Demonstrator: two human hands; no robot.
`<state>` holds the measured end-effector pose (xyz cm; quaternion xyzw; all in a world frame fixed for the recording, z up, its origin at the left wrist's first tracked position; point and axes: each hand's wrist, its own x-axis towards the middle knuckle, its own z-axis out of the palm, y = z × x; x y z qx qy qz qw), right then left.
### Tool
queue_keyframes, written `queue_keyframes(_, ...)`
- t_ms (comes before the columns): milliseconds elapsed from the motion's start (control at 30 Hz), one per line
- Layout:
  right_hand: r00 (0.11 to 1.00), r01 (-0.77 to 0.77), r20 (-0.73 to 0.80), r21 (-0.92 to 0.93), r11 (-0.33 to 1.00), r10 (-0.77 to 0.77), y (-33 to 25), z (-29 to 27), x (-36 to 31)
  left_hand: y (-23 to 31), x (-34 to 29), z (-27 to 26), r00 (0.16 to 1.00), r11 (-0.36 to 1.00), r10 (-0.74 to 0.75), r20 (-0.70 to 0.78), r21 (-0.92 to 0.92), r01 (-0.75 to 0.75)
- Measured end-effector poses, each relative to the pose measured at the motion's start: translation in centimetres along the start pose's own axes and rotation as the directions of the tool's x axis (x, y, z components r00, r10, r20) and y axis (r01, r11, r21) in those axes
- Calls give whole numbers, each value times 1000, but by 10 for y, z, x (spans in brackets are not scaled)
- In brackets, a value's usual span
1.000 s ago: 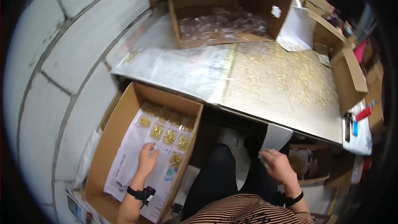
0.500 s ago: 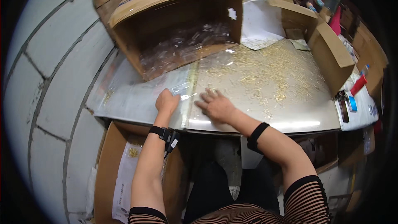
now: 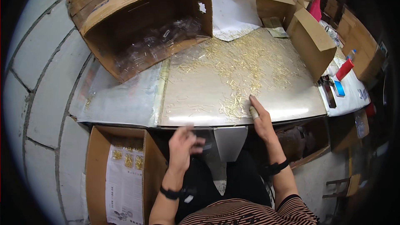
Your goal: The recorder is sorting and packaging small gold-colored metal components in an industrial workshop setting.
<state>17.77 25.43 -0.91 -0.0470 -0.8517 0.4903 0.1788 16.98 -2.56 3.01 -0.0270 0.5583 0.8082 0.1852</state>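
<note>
Thin gold-coloured pins (image 3: 239, 71) lie scattered over a smooth metallic sheet on the table (image 3: 191, 100), with a denser heap near the front edge. Beside that heap is my right hand (image 3: 261, 118), on edge, its fingers stretched out and nothing held. A pale wrap covers part of one of its fingers. My left hand (image 3: 182, 146) is in front of the table's edge, above my lap, its fingers smeared by motion. Whether it holds anything cannot be seen.
A tipped cardboard box (image 3: 146, 16) of clear plastic pieces (image 3: 162, 37) stands at the back left. Below, an open carton (image 3: 93, 171) holds clear packs of gold pins (image 3: 128, 159) on a printed sheet. Right: a cardboard flap (image 3: 310, 41), red cylinder (image 3: 344, 70) and blue box (image 3: 339, 88).
My left hand has left the plastic piece at the table and drawn back toward me. My right hand has moved right to the pin heap. The view has shifted, showing more of the lower carton.
</note>
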Motion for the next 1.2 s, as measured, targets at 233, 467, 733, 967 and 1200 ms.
queue_keyframes(233,996,63,-23,-556,829,-91,-28,64,39,-129,-50,-61,900,901,-433,56,-17,434)
queue_keyframes(467,991,131,101,-611,781,-88,-33,84,-5,-176,-17,-5,803,812,-516,298,-128,570)
queue_keyframes(733,975,223,82,-313,923,-208,-76,5,-64,-182,-9,-3,828,816,-446,340,-224,532)
queue_keyframes(967,966,256,115,-256,932,-234,-70,-5,-60,-193,-8,-6,834,817,-475,282,-210,536)
queue_keyframes(1200,918,372,249,-279,885,-308,-59,24,37,-199,-15,-14,850,850,-462,252,-146,506)
